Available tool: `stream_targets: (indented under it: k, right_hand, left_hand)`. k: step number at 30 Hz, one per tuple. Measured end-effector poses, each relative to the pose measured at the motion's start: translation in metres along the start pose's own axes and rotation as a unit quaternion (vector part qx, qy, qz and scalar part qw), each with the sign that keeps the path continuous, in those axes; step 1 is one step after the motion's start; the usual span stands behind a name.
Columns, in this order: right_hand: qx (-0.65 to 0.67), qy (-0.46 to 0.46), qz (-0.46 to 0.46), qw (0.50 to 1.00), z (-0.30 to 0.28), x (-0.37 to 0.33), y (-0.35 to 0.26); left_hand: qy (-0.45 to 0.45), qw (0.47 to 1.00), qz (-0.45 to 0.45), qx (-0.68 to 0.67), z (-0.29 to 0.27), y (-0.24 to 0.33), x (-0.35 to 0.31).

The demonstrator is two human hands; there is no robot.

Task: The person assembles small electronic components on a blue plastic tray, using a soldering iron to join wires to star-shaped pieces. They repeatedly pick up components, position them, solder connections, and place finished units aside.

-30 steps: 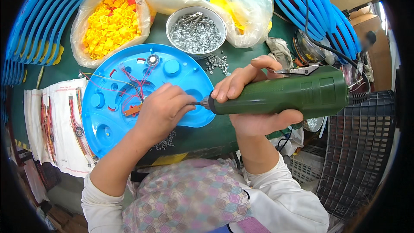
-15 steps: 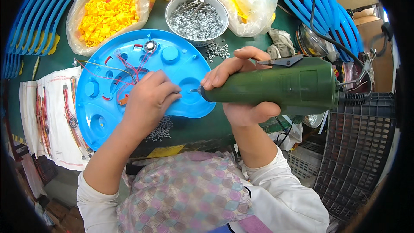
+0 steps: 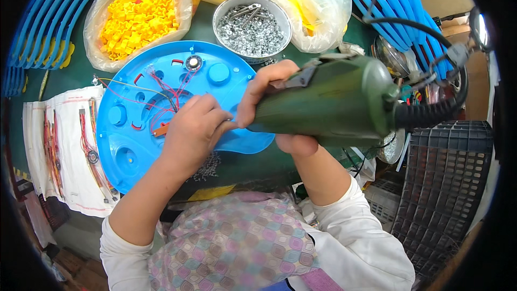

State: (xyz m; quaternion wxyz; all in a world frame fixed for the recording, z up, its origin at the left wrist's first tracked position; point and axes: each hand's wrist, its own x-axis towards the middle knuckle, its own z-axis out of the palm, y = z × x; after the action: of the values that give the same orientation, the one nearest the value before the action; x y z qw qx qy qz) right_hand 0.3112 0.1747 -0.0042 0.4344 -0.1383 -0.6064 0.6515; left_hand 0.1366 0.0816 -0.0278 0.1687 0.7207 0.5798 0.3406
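We're prob at driver-tip prep: R hand (image 3: 261, 89) wrapped round green driver (image 3: 323, 102), L hand (image 3: 194, 129) pinched narrow by its front, can't tell on what, blue shell (image 3: 247, 143) below L; next calls for steady alignment.

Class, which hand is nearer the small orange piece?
Left: the left hand is close to the orange piece's right end; the right hand grips the green power tool, farther right.
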Motion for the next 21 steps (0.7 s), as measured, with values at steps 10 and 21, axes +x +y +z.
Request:
stream_targets:
  k: [10, 21]
  right_hand:
    - [0.022, 0.134, -0.034, 0.990, 0.022, -0.001, -0.035]
    - [0.187, 0.052, -0.134, 0.972, 0.093, 0.009, -0.009]
  left_hand:
    - [-0.023, 0.993, 0.003, 0.112, -0.004, 0.008, 0.000]
    - [0.072, 0.995, 0.025, 0.059, -0.045, 0.005, -0.045]
